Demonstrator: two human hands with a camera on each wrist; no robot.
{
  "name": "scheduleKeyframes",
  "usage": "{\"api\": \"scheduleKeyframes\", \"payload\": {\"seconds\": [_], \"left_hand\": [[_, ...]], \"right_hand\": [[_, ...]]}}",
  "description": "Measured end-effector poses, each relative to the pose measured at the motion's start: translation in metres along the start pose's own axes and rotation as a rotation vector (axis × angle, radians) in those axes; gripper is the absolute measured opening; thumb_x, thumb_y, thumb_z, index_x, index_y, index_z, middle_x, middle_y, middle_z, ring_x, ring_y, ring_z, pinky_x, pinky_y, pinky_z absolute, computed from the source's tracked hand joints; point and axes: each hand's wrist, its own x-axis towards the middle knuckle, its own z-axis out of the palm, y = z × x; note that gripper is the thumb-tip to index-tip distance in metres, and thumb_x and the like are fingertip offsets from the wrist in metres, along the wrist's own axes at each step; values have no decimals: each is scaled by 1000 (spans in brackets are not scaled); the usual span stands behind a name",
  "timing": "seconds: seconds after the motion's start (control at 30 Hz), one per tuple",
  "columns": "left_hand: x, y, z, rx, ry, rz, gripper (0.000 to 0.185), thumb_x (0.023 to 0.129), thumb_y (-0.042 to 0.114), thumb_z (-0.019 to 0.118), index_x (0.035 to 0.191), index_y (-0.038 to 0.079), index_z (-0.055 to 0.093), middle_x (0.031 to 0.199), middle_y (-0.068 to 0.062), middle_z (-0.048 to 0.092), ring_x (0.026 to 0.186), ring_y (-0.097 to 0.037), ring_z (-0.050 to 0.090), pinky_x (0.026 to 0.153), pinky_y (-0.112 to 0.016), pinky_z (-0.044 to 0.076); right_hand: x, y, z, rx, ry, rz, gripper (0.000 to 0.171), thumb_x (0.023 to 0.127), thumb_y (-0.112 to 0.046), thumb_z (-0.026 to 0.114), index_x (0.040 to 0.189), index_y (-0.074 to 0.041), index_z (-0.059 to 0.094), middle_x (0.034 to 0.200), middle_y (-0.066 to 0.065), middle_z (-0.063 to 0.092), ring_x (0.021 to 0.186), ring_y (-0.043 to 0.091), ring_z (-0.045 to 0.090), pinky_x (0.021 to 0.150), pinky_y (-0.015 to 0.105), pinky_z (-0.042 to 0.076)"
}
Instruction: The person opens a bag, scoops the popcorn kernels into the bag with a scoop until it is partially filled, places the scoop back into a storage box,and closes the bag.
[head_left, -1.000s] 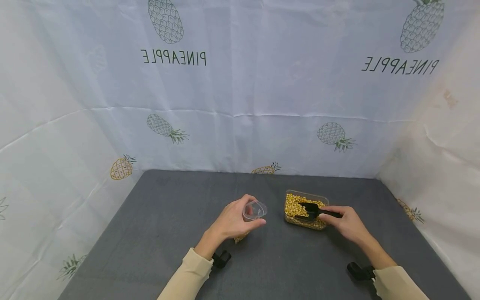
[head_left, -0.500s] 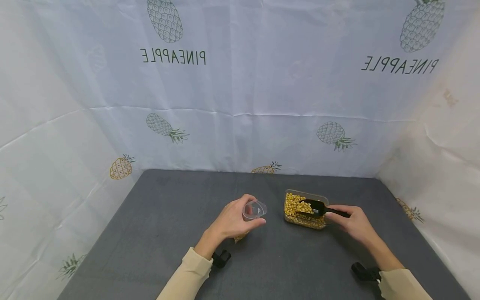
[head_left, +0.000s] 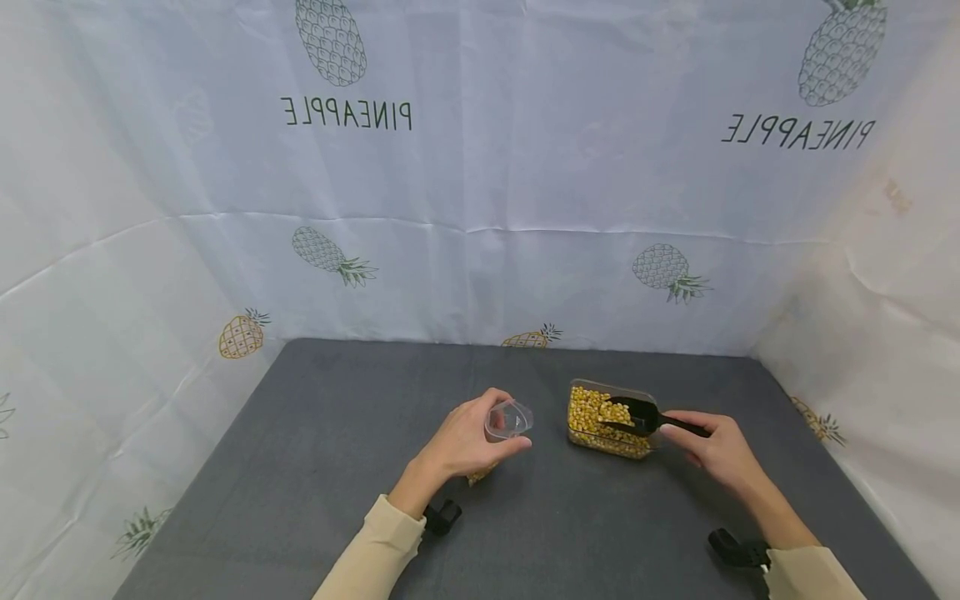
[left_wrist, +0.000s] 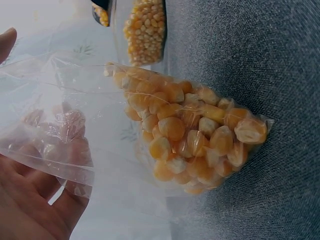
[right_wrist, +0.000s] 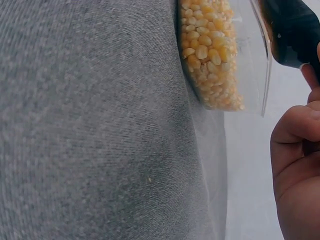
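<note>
Head view, and the left hand (head_left: pixel 467 442) has its fingers curled round the mouth of a clear plastic bag (head_left: pixel 507 421), holding it open above the grey table (head_left: pixel 315 450). Left wrist view shows the bag's lower end packed with corn kernels (left_wrist: pixel 192 137), resting on the table. Over to the right hand (head_left: pixel 712 450): it pinches the handle of a black scoop (head_left: pixel 643 414), fingers wrapped round it, the scoop's bowl sitting in a clear tub (head_left: pixel 609 419) of corn just beside the bag. Right wrist view catches the tub's wall (right_wrist: pixel 250 55) with kernels pressed against it and the dark scoop at the top corner. Pineapple-print cloth (head_left: pixel 480 167) hangs behind.
</note>
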Motion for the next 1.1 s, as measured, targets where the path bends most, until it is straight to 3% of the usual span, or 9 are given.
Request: {"api": "scheduleKeyframes", "payload": {"seconds": [0.47,1.1], "left_hand": [[0,0,1,-1,-4,1,63,90,56,71,135,14,56,93,9,58,75,-5,55,68,-30,48],[1,-1,3,-5,-14,7,64,90,56,72,136,14,55,94,9,58,72,-3,57,67,-30,49]], "right_hand": [[-1,-12,1,-2,19,-73,43,101,-18,66,133,9,60,55,6,45,47,22,42,49,39,40],[5,-41,6,11,-26,-166,37,100,-14,66,130,7,63,52,3,42,44,24,39,45,38,37]]}}
